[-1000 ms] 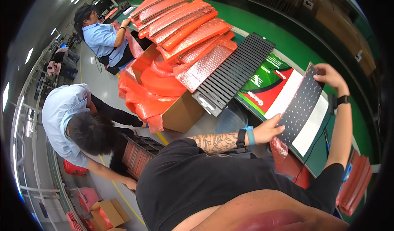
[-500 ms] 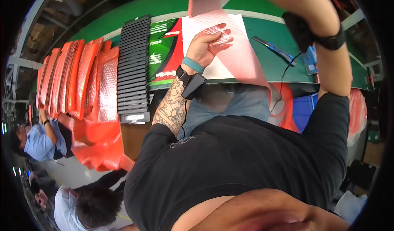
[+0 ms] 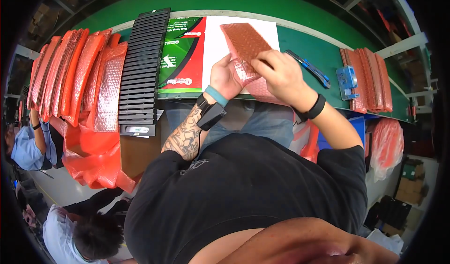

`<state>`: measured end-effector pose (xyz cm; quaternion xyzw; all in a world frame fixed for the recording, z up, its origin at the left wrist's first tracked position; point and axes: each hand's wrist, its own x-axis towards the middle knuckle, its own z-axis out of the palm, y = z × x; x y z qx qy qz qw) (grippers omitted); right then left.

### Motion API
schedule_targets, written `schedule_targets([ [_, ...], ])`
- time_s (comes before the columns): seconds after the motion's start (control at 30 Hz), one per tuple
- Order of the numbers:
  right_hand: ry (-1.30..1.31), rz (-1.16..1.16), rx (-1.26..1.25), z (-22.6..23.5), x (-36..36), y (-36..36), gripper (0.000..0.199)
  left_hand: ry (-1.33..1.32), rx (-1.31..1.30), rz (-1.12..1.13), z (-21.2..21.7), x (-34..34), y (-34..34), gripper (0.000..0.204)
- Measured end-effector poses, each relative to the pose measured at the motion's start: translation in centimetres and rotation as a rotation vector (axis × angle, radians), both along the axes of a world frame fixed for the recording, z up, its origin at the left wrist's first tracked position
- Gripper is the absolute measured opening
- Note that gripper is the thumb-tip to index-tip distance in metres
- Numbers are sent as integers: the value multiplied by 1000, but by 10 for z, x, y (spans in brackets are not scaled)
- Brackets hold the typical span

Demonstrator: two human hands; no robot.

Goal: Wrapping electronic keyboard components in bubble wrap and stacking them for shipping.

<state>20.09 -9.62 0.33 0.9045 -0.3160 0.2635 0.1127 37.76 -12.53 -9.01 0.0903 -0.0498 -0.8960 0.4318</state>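
Observation:
A flat piece in pink-red bubble wrap (image 3: 243, 38) is tilted above the white part of the work surface in front of me. My left hand (image 3: 227, 78), palm up, cups its near left part, with clear film shining over the fingers. My right hand (image 3: 283, 76) pinches the near right edge, its fingers bent over the wrap. A loose tail of pink bubble wrap (image 3: 265, 91) hangs beneath, toward the table's front edge. What lies inside the wrap is hidden. White sheet (image 3: 267, 26) shows behind the piece.
A blue utility knife (image 3: 310, 68) and blue tape dispenser (image 3: 347, 82) lie to the right, beside wrapped pieces (image 3: 368, 79). Left are a green-red printed sheet (image 3: 187, 62), a black slatted rack (image 3: 143, 67) and a row of wrapped pieces (image 3: 70, 74). Two people (image 3: 91, 233) (image 3: 26, 142) are at left.
My right hand has come down from the far upper right to the wrapped piece, which is now lower and between both hands. My left hand, earlier spread against the wrap, now cups the piece.

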Motion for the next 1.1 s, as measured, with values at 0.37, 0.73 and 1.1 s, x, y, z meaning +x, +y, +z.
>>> schedule_targets([
  [0.37,-403,-297,516,-54,-1,12,44,-589,-43,173,-12,-10,25,41],
  [0.73,-1288,-270,1507,-101,14,4,42,-681,-111,276,-19,-2,40,33],
  [1.1,-1466,-273,1747,-81,0,3,40,-723,-206,285,-26,-9,29,36],
])
